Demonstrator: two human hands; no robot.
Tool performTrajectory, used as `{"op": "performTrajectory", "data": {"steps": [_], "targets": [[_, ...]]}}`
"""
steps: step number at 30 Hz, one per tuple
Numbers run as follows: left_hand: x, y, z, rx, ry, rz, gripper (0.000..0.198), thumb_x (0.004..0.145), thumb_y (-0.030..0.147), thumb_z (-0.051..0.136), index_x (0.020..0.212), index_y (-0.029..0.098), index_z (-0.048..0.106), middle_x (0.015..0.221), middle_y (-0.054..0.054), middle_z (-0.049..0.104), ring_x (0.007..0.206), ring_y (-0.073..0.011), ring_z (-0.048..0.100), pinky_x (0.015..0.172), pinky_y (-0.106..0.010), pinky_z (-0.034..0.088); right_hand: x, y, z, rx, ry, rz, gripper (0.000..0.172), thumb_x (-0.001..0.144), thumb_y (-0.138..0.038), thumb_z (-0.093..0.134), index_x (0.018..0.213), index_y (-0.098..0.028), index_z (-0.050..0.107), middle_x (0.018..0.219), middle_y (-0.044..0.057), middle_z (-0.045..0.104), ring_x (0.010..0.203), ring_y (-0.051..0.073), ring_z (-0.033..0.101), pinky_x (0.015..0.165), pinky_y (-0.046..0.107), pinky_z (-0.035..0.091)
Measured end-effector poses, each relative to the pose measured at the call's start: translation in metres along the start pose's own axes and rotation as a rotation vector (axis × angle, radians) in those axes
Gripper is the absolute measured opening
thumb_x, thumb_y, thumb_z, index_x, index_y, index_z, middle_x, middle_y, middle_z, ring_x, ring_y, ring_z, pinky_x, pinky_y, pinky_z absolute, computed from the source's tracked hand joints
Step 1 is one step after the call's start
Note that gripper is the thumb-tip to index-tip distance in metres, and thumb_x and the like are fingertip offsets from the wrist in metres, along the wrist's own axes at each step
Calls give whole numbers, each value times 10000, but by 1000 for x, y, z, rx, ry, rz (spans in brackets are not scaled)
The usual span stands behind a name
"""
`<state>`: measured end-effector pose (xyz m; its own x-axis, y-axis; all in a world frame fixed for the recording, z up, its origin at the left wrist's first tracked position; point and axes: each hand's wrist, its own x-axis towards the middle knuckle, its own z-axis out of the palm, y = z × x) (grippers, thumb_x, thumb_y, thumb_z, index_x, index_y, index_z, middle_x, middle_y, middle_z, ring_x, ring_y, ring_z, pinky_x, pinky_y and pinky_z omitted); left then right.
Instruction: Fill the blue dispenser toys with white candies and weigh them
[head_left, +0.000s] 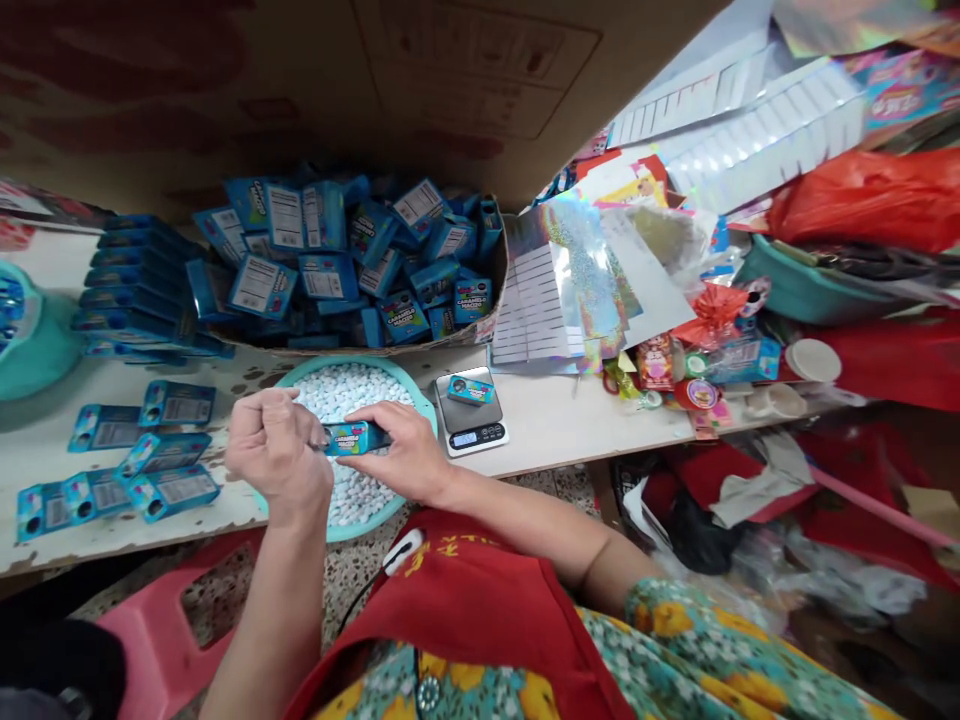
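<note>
Blue box (pixel 355 438) held in both hands over the bowl (pixel 420 400) of white candies (pixel 337 390).

My right hand (pixel 401 455) is closed around the box's right end, thumb on top, keeping it level; my left hand (pixel 276 448) is curled at its left end, fingers pinched there, though I cannot tell whether they hold a candy or the flap. I'd judge it best to keep the box low over the bowl so spills drop back in, and steady the open end. The scale (pixel 471 415) with another box (pixel 470 390) on it sits just right on the tabletop (pixel 555 420); more boxes (pixel 161 488) lie left.
</note>
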<state>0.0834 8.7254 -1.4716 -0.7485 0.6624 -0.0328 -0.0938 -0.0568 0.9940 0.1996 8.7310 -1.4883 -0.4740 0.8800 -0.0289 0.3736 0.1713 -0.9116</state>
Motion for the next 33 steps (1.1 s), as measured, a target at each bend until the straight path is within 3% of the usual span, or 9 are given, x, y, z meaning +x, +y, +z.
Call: {"op": "performTrajectory", "data": {"steps": [10,13,16,18,23,25,27,29,33], "targets": [[-25,2,35,76,-123,23,164,840,300,548,770,157,510,451,69,437,419,-136,528,483,-275,466,-6,16,-38,109,128,-1,406,688,-414,768,1006,-189,654,979,39,686,940,179,622,866,308,469],[-23,7,47,-20,-123,40,165,850,310,526,789,158,511,504,53,468,471,-143,556,537,-299,494,-16,17,-65,234,123,67,424,658,-392,791,1007,-191,660,971,32,684,908,172,632,835,300,496],[-13,-7,55,-22,-122,2,169,888,333,470,879,169,513,575,42,492,522,-137,555,588,-307,506,-39,26,-103,341,202,193,437,645,-340,807,1033,-215,649,1011,26,671,892,162,637,811,293,521],[-11,-32,61,165,-281,-6,171,886,334,487,937,178,535,675,14,550,620,-144,582,656,-312,508,-58,39,-129,322,351,241,431,653,-288,806,1044,-229,634,1045,24,659,936,165,631,847,304,519],[-40,-99,94,814,-1161,296,398,774,214,629,1166,195,562,1203,-117,581,1135,-282,516,931,-437,427,-93,77,-163,150,478,338,419,674,-298,785,1046,-201,616,1061,62,651,979,194,617,907,374,498],[-49,-109,104,996,-1301,308,334,808,177,573,1142,171,577,1147,-133,605,1114,-291,525,902,-433,436,-98,87,-162,113,512,367,438,661,-331,788,1037,-189,614,1043,72,655,944,199,623,897,394,500],[-44,-103,103,1033,-1257,228,286,835,246,569,1101,142,581,1086,-135,620,1052,-271,554,861,-381,457,-97,97,-155,78,558,375,470,629,-351,803,1026,-180,618,1005,74,662,895,198,628,888,407,501],[-25,-82,86,954,-1095,132,362,818,367,616,1105,151,571,1077,-109,626,996,-241,575,832,-330,467,-90,110,-141,96,571,383,506,603,-364,814,1026,-170,615,974,75,664,861,196,630,885,420,502],[27,-10,12,863,-677,23,481,792,457,631,1192,209,533,1088,-54,634,945,-198,597,824,-292,469,-68,134,-100,175,500,396,520,611,-386,803,1031,-158,600,977,84,658,883,200,627,907,434,491]]}}
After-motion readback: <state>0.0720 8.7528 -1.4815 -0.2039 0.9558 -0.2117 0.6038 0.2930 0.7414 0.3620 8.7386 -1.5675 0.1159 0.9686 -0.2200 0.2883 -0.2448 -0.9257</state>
